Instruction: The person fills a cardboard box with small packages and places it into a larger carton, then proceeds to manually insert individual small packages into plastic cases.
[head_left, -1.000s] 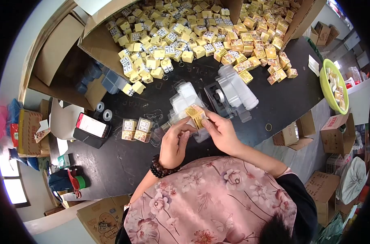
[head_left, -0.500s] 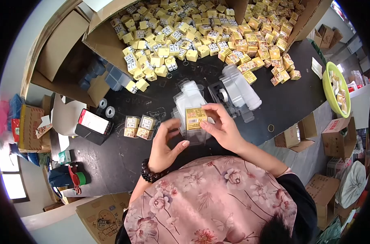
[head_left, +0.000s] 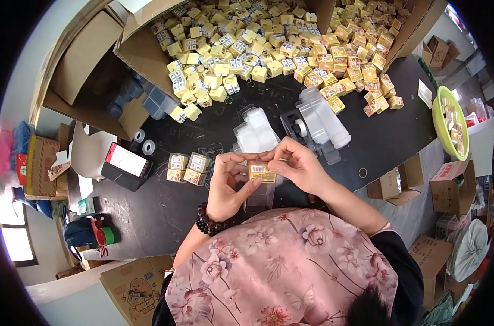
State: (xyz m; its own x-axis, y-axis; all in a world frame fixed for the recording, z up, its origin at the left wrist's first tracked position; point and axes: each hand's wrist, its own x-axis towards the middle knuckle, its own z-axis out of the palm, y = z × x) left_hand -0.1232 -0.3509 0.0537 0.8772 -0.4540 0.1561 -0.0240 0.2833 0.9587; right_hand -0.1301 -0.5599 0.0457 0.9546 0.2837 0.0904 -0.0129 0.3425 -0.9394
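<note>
My left hand and my right hand meet over the near middle of the black table. Both pinch a small yellow box that sits inside a clear plastic sleeve hanging down toward me. A beaded bracelet circles my left wrist. Just beyond my fingers lies a pile of clear plastic sleeves. To the left stand two finished yellow boxes side by side.
A big heap of small yellow boxes spills from open cartons at the far edge. A tape dispenser, a phone, two tape rolls and a green bowl are around. Cartons stand on the floor to the right.
Both hands came closer to me with the yellow box. My left hand, which had let go half a second ago, now grips the box and sleeve again.
</note>
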